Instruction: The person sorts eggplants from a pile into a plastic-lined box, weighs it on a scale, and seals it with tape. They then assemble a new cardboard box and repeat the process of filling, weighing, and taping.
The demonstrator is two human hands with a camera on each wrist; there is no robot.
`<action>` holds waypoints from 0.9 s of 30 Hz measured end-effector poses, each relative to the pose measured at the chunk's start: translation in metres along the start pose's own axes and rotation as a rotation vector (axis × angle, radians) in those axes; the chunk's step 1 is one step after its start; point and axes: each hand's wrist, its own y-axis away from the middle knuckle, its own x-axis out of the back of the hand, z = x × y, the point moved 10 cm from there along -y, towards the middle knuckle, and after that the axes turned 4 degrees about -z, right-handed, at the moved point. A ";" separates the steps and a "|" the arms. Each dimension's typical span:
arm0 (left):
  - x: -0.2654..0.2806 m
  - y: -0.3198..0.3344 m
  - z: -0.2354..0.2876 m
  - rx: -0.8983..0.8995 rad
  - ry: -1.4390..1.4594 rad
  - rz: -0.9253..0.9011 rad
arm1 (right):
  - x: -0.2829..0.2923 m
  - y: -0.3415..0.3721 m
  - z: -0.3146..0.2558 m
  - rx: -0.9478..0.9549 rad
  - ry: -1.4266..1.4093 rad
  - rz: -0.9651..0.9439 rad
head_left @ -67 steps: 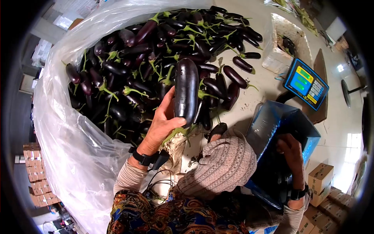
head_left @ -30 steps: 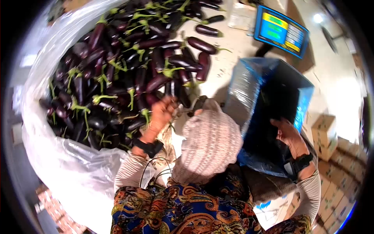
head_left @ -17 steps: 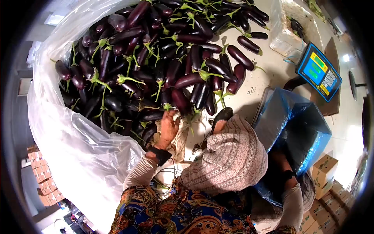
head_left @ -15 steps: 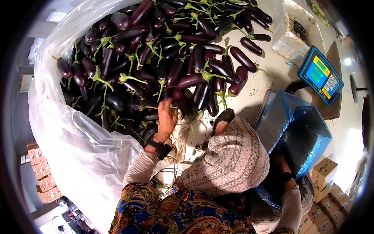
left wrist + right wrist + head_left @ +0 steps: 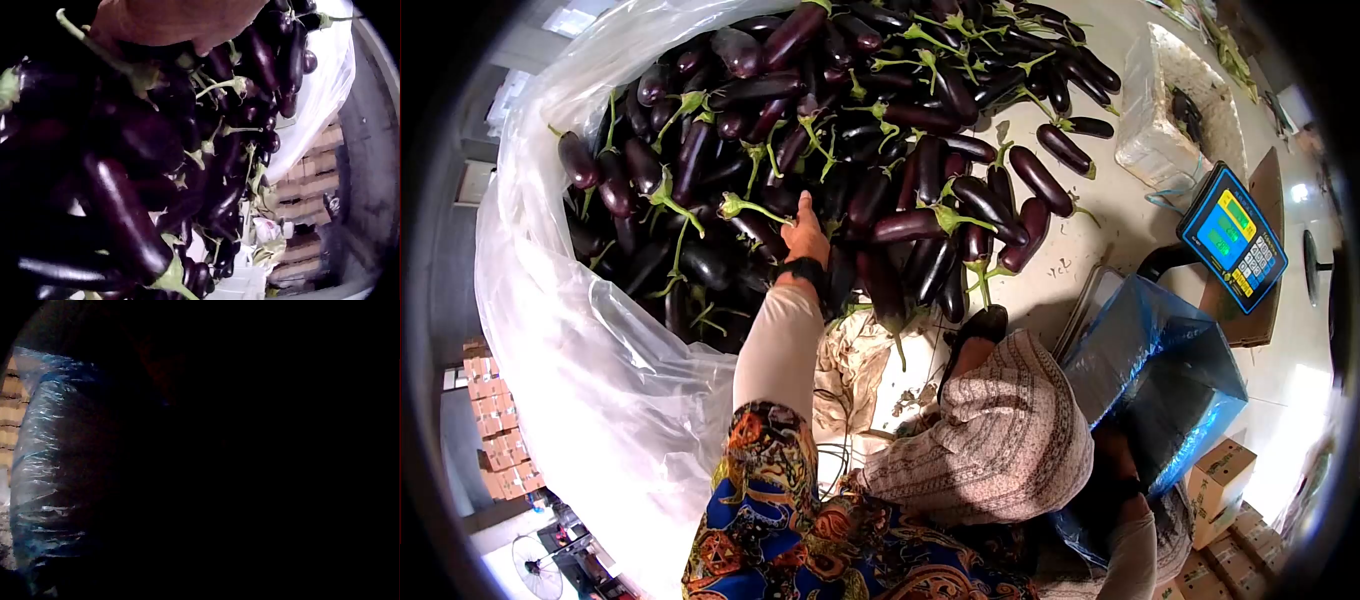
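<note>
A large heap of dark eggplants (image 5: 886, 285) lies inside and beside a clear plastic sheet. My left hand (image 5: 806, 238) reaches into the heap near a green stem, one finger extended; its other fingers and any hold on an eggplant are hidden. In the left wrist view, part of the left hand (image 5: 181, 22) shows at the top, above eggplants (image 5: 125, 215). My right hand (image 5: 1112, 455) is low inside the blue-lined box (image 5: 1090, 365), its fingers lost in shadow. The right wrist view is nearly black, with the blue liner (image 5: 47, 450) at its left.
A scale display (image 5: 1232, 238) stands behind the box, with a white foam box (image 5: 1150, 150) farther back. The plastic sheet (image 5: 630, 400) borders the heap at left. A knee in patterned cloth (image 5: 1000, 440) lies between the arms. Cartons (image 5: 1220, 480) stand at lower right.
The left hand has moved forward, deeper into the heap, from the near edge beside the cloth. Earlier it held up a large eggplant, then let it go. The right hand stays in the lined box.
</note>
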 end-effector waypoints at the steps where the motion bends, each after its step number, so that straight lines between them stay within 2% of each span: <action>1: 0.002 -0.003 0.002 -0.033 -0.103 0.023 | -0.005 -0.001 0.001 0.011 0.010 0.019; 3: -0.001 -0.017 0.004 -0.107 -0.308 0.061 | -0.013 0.002 0.002 0.031 0.037 0.056; 5: -0.010 -0.061 -0.021 -0.289 -0.371 0.098 | 0.003 0.005 0.000 0.023 0.085 0.069; 7: -0.006 -0.037 0.000 -0.299 -0.497 0.117 | 0.012 0.014 -0.006 0.020 0.120 0.072; 9: -0.008 -0.022 0.017 -0.448 -0.487 0.100 | 0.023 0.020 -0.001 0.038 0.010 0.080; 11: -0.021 -0.018 0.011 -0.366 -0.351 -0.081 | 0.020 0.019 -0.001 -0.009 -0.100 0.028; 13: -0.027 -0.029 0.011 -0.571 -0.156 0.026 | 0.007 0.011 -0.002 -0.127 -0.204 -0.074; 14: -0.034 -0.035 0.007 -0.575 -0.188 -0.035 | 0.009 0.009 -0.003 -0.115 -0.161 -0.068; 16: -0.042 -0.016 0.032 -0.590 -0.251 -0.166 | -0.002 0.007 0.001 -0.100 -0.080 -0.049; 19: -0.063 0.017 0.054 -0.485 -0.036 -0.598 | -0.004 0.005 0.002 -0.108 -0.094 -0.054; 20: -0.057 0.041 0.072 -0.497 -0.085 -0.595 | 0.001 0.003 0.001 -0.121 -0.110 -0.062; 23: -0.028 0.125 0.141 -0.942 -0.225 -0.514 | 0.018 -0.004 0.003 -0.180 -0.176 -0.096; 25: -0.007 0.228 0.199 -1.372 -0.245 -0.521 | 0.037 -0.010 0.010 -0.253 -0.257 -0.109; 27: 0.002 0.279 0.210 -1.670 -0.255 -0.555 | 0.087 -0.017 0.010 -0.348 -0.397 -0.100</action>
